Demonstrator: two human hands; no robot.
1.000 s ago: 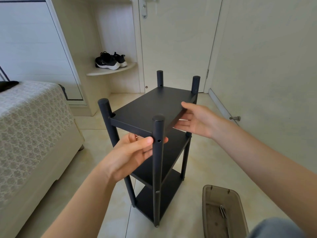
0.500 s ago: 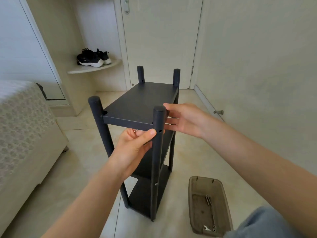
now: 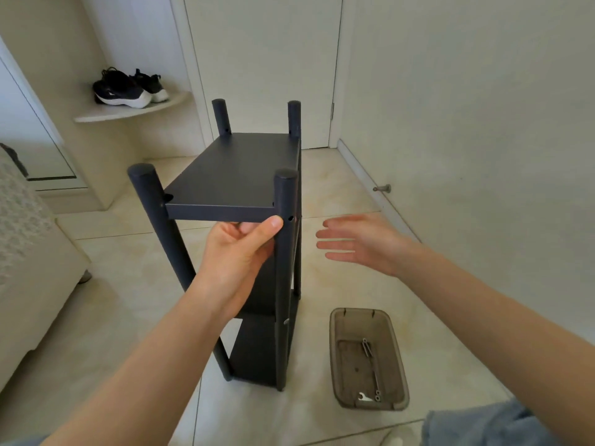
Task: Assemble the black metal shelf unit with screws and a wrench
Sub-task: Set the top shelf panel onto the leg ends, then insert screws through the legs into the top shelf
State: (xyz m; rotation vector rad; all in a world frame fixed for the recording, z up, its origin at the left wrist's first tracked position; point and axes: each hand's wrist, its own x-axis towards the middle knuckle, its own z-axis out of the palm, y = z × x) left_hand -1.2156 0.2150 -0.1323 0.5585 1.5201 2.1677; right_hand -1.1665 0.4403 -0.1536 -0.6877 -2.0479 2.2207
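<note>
We find only one marking, a white one on the side of a black sneaker (image 3: 124, 90), and it is too small to read.

We count one black shelf unit (image 3: 235, 175), standing upright on the tiled floor (image 3: 338, 191). It has four round posts and three flat panels: top, middle and bottom, with the middle one partly hidden behind our left hand (image 3: 238, 252). That hand holds the unit at its near right corner. The fingers curl under the front lip of the top panel and the thumb lies against the near right post (image 3: 285, 194), just beside a small open hole in it. Our right hand (image 3: 357, 243) hangs in the air to the right of the unit with its fingers straight and slightly spread, touching nothing.

One translucent brown tray (image 3: 354, 326) lies on the floor near the unit's right feet, apart from them. In it are one small wrench (image 3: 363, 396) and a bundle of long screws (image 3: 367, 347) that we cannot count surely.

Two sneakers sit on a rounded corner ledge (image 3: 135, 112) beyond the unit.

Bare floor runs all round the unit. A bed (image 3: 29, 268) edges it on the left, a wall (image 3: 467, 107) with one door stop (image 3: 382, 188) on the right, and a closed door (image 3: 267, 59) stands behind.
</note>
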